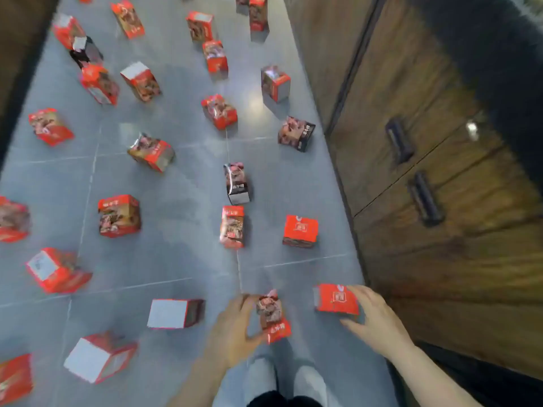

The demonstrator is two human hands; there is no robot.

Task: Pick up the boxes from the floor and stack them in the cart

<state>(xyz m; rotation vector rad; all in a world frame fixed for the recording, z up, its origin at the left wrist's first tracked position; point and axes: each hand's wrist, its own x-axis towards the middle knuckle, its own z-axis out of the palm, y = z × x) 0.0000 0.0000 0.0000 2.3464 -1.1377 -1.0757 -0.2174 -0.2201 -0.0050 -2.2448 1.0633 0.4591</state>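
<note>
Several red boxes with food pictures lie scattered over the grey tiled floor (pixel 176 259). My left hand (pixel 232 327) grips one red box (pixel 271 315) low in the view, fingers curled round its left side. My right hand (pixel 373 315) holds another red box (pixel 335 298) with a white logo on top, thumb under it and fingers over its right edge. More boxes sit just ahead: a red one (pixel 300 231), a tall one (pixel 232 226) and a dark one (pixel 236 183). The cart is not in view.
A dark wooden cabinet (pixel 440 171) with black handles (pixel 426 198) runs along the right side of the floor. A white-sided box (pixel 173 313) and another (pixel 97 356) lie to the left of my hands. My light shoes (pixel 293 383) show at the bottom.
</note>
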